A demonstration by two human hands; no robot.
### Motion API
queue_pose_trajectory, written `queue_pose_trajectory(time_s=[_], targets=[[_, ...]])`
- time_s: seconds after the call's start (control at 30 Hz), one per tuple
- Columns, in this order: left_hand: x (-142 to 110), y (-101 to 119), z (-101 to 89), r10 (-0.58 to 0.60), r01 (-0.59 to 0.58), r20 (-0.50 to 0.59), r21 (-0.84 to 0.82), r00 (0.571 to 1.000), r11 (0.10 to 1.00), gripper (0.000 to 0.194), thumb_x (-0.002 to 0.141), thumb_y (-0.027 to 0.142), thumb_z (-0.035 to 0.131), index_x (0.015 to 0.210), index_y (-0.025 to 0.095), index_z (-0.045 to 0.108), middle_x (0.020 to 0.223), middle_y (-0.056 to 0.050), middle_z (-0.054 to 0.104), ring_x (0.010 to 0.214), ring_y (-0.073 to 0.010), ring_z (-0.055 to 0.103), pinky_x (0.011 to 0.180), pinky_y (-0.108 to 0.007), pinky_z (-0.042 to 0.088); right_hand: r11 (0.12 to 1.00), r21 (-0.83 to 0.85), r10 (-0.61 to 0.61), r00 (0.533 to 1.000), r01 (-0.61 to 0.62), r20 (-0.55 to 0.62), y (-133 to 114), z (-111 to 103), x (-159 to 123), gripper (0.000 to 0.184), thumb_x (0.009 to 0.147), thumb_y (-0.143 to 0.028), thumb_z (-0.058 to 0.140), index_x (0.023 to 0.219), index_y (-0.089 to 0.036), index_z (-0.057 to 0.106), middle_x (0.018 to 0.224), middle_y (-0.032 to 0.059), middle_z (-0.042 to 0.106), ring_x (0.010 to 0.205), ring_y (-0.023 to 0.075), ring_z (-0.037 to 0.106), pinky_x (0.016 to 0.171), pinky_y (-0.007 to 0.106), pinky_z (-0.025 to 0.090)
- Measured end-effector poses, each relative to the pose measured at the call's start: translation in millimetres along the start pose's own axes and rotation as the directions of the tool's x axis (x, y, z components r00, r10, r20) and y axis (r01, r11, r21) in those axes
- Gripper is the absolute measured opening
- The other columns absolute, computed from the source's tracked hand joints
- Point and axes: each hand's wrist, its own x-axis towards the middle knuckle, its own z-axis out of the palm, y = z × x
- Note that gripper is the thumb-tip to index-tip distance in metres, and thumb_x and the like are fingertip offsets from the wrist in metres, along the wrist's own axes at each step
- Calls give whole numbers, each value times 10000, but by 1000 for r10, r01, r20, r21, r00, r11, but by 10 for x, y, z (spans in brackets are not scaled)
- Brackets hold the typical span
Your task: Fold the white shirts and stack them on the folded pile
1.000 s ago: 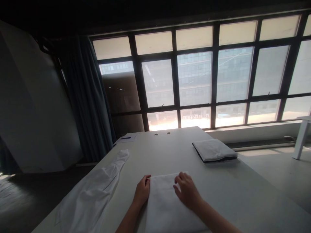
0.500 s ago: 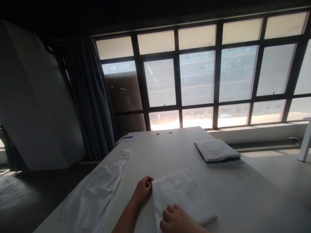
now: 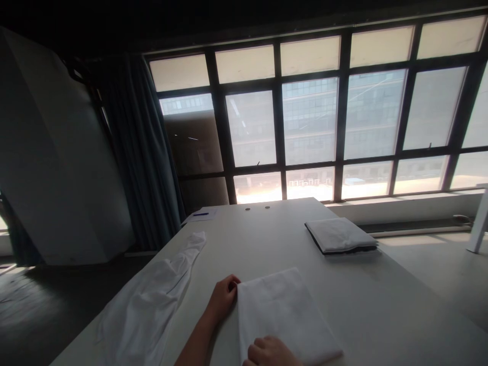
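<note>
Our left hand [image 3: 224, 300] is curled against the edge of a folded white cloth [image 3: 284, 315], though we cannot tell whether it pinches. Our right hand [image 3: 271, 353] lies over the near corner, fingers slightly bent (it is cut off by the view's bottom edge), grip unclear. Light, even pressure should keep the layers square. The cloth lies against both hands on the table [image 3: 362, 305], beside a crumpled white garment [image 3: 148, 305], with a folded pile [image 3: 339, 235] beyond.

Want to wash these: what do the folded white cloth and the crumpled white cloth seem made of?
The folded white cloth looks like matte woven fabric, perhaps cotton: dull surface, flat soft edges. The crumpled white cloth looks thinner and soft, falling in loose folds with a faint sheen. The exact fibres cannot be told.
</note>
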Motion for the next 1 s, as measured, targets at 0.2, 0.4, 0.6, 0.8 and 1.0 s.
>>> queue_pose_trajectory(time_s=[0.2, 0.4, 0.6, 0.8, 1.0], targets=[[12, -24, 35, 18, -17, -17, 45, 1000, 999, 113, 837, 233, 536, 833, 208, 646, 764, -1, 703, 706, -155, 620, 675, -234, 406, 979, -76, 187, 980, -192, -64, -83, 156, 2, 342, 977, -426, 518, 712, -225, 440, 569, -6, 483, 487, 164, 419, 437, 262, 208], [14, -21, 50, 10, -8, -28, 73, 1000, 997, 92, 847, 198, 549, 823, 208, 638, 755, -2, 698, 701, -153, 608, 671, -229, 389, 933, -105, 346, 938, -345, -13, -190, 414, -9, 250, 905, -365, 608, 735, -217, 502, 634, 26, 541, 588, 198, 490, 548, 271, 347], [14, 5, 15, 11, -7, -66, 66, 998, 998, 145, 825, 140, 525, 837, 211, 652, 799, -4, 720, 749, -157, 636, 712, -230, 410, 843, -64, 535, 823, -533, 192, -105, 364, -84, 226, 808, -322, 734, 798, -210, 538, 787, 46, 621, 730, 236, 576, 667, 300, 403], [18, -42, -29, 29, -25, -93, 44, 995, 999, 169, 785, 137, 510, 809, 210, 661, 758, 1, 713, 717, -161, 644, 689, -239, 431, 867, -38, 492, 842, -497, 219, -76, 297, -89, 239, 865, -345, 686, 772, -198, 522, 778, 40, 615, 725, 208, 565, 670, 280, 379], [20, -88, -18, 19, -19, -125, 0, 992, 1000, 186, 812, 217, 511, 899, 216, 675, 874, -19, 745, 779, -176, 684, 753, -251, 487, 938, -29, 346, 930, -345, 120, -139, 403, -105, 321, 829, -415, 728, 693, -206, 526, 663, 11, 574, 640, 178, 517, 577, 259, 320]])
